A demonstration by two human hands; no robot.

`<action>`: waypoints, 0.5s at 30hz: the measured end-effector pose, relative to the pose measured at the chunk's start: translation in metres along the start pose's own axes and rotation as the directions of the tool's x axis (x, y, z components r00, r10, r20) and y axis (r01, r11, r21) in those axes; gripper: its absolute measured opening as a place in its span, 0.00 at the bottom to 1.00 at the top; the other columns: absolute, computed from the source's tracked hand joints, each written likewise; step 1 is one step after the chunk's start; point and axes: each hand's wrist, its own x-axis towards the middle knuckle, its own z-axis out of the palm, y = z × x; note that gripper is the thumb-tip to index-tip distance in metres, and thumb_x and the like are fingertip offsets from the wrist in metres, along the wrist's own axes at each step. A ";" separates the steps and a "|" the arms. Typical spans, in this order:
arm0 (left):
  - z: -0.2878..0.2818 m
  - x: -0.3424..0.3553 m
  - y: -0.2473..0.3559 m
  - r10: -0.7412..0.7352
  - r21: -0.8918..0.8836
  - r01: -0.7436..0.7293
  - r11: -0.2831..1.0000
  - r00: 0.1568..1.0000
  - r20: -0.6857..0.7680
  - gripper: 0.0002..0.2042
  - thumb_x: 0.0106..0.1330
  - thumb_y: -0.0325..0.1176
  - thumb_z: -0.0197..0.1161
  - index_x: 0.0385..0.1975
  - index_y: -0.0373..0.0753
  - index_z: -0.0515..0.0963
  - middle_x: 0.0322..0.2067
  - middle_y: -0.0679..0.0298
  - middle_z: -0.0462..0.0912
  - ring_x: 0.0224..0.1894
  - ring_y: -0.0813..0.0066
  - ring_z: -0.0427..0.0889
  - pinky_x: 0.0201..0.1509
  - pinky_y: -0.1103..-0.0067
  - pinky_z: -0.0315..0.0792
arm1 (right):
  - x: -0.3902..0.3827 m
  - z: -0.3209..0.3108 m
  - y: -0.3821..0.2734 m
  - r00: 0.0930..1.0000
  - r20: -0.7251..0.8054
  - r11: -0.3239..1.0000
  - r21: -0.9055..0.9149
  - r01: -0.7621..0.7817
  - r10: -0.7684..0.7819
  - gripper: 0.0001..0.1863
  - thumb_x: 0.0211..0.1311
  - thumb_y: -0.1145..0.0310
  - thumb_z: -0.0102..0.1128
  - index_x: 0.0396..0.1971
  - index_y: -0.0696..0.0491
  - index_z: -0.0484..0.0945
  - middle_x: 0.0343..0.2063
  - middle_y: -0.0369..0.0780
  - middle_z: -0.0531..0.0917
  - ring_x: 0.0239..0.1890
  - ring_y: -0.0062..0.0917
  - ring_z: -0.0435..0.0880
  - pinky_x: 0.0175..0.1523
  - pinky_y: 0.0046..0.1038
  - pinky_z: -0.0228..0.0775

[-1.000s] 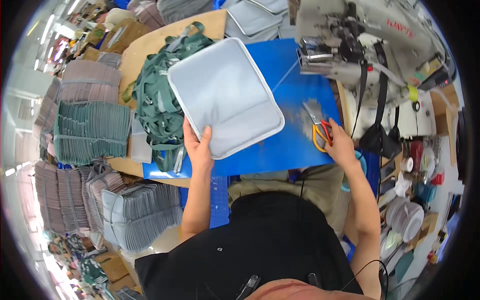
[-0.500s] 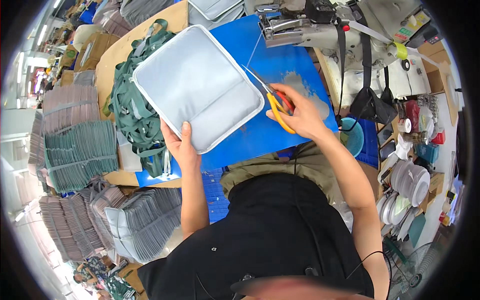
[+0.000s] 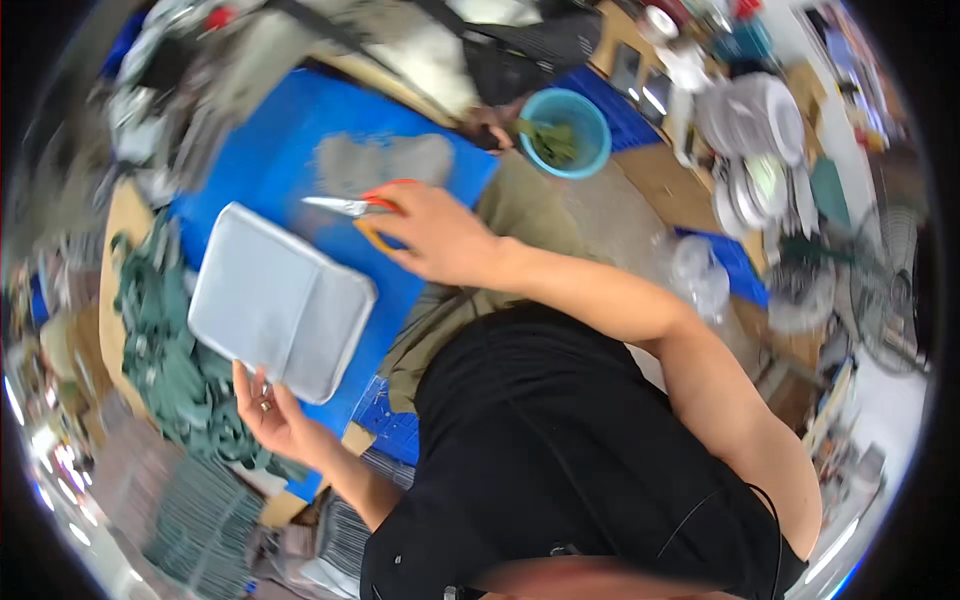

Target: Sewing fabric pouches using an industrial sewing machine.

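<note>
A silver-grey padded panel with pale bound edges and a seam across it lies on the blue work surface. Beside its near left edge is my left hand, palm turned up and fingers apart, with nothing held. Whether a fingertip still brushes the panel, I cannot tell. My right hand has its fingers through the handles of scissors, red on one loop and yellow-orange on the other. Their blades point left, above the panel's far right corner and apart from it.
Dark green straps are heaped left of the panel. A grey patch marks the blue surface. A turquoise basin with green scraps stands at the far right, near white spools. Bundled stacks stand at lower left.
My head view has turned to the right and blurred. The panel, held up earlier by my left hand, now lies on the blue surface, let go. The scissors stay in my right hand.
</note>
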 end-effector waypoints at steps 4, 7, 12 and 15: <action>0.041 -0.008 0.093 0.111 -0.625 0.624 0.469 0.661 0.742 0.14 0.65 0.24 0.66 0.48 0.34 0.72 0.61 0.47 0.73 0.34 0.75 0.72 0.38 0.79 0.65 | -0.016 0.006 -0.019 0.980 -0.196 0.976 0.211 0.058 -0.016 0.24 0.57 0.62 0.69 0.53 0.51 0.78 0.56 0.45 0.75 0.60 0.46 0.75 0.62 0.45 0.70; 0.113 0.003 0.140 0.280 -0.278 0.912 0.303 0.194 0.940 0.10 0.64 0.26 0.69 0.37 0.38 0.72 0.42 0.52 0.78 0.30 0.75 0.77 0.33 0.80 0.67 | -0.043 -0.001 -0.030 0.999 -0.046 0.738 0.673 0.051 -0.027 0.16 0.65 0.60 0.66 0.48 0.50 0.80 0.46 0.41 0.79 0.50 0.38 0.79 0.51 0.41 0.71; 0.231 -0.050 0.243 -0.287 -0.197 0.980 -0.031 0.180 0.941 0.14 0.65 0.25 0.70 0.18 0.42 0.75 0.28 0.68 0.81 0.29 0.85 0.78 0.32 0.85 0.66 | -0.097 -0.017 0.006 0.897 0.389 0.541 0.810 -0.227 -0.208 0.18 0.65 0.59 0.66 0.51 0.52 0.80 0.44 0.42 0.79 0.50 0.38 0.80 0.51 0.42 0.72; 0.278 -0.047 0.229 -0.524 -0.482 0.808 -0.339 0.264 0.810 0.14 0.64 0.25 0.70 0.16 0.41 0.76 0.35 0.63 0.85 0.24 0.85 0.78 0.28 0.87 0.64 | -0.102 -0.021 0.040 0.969 0.241 0.496 0.849 -0.181 -0.059 0.20 0.65 0.60 0.65 0.53 0.53 0.78 0.45 0.44 0.79 0.51 0.41 0.80 0.53 0.43 0.73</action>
